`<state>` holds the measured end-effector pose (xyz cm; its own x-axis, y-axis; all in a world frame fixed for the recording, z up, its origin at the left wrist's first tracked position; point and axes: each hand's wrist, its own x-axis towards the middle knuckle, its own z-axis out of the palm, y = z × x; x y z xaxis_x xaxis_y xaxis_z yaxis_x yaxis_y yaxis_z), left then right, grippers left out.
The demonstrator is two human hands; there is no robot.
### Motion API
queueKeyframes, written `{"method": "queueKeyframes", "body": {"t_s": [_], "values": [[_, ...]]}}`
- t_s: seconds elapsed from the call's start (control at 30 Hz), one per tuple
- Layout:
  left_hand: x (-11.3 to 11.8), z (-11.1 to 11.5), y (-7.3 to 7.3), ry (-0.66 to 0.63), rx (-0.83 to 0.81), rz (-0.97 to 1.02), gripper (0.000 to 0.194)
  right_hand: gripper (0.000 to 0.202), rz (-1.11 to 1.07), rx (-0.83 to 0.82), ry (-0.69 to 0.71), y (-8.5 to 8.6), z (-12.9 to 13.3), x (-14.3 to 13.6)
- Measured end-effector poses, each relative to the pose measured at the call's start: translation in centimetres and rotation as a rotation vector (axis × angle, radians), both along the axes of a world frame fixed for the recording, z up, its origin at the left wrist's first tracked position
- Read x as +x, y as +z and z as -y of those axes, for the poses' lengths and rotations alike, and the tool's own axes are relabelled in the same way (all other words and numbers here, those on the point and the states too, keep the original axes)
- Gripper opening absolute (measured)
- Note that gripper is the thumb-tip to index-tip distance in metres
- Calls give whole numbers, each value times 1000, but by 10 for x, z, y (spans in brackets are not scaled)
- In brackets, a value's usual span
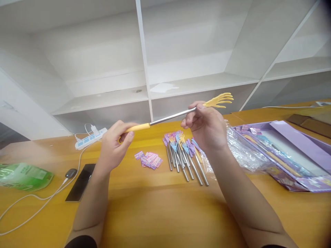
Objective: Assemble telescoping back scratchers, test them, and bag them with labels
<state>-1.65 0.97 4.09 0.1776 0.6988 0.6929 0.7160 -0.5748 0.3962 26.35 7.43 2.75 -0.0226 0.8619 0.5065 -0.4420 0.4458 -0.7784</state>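
A back scratcher [173, 115] with a yellow grip, a metal rod and a yellow hand-shaped head is held up above the table, its head end tilted up to the right. My left hand [116, 143] is closed round the yellow grip. My right hand [207, 127] pinches the rod just below the yellow head. Beneath lies a pile of scratchers [181, 151] with purple, blue, pink and yellow heads and metal rods. Small pink and purple cards [151, 160] lie left of the pile.
A purple box [297, 144] with more scratchers stands at the right, beside clear plastic wrapping [244, 151]. At the left are a power strip [90, 138], a black phone [81, 182], a small black device [70, 173], white cables and a green bottle [26, 176]. White shelves [108, 100] stand behind.
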Motion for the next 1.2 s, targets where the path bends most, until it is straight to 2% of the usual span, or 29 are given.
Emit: {"method": "queueKeyframes", "body": {"t_s": [0.5, 0.83, 1.2], "values": [[2, -2, -2, 32, 37, 5, 26, 27, 17, 20, -58, -2, 1, -4], [3, -1, -2, -24, 40, 0, 24, 29, 20, 21, -74, -2, 1, -3], [8, -3, -6, -13, 221, -70, 25, 27, -19, 80, -3, -5, 2, -9]]}}
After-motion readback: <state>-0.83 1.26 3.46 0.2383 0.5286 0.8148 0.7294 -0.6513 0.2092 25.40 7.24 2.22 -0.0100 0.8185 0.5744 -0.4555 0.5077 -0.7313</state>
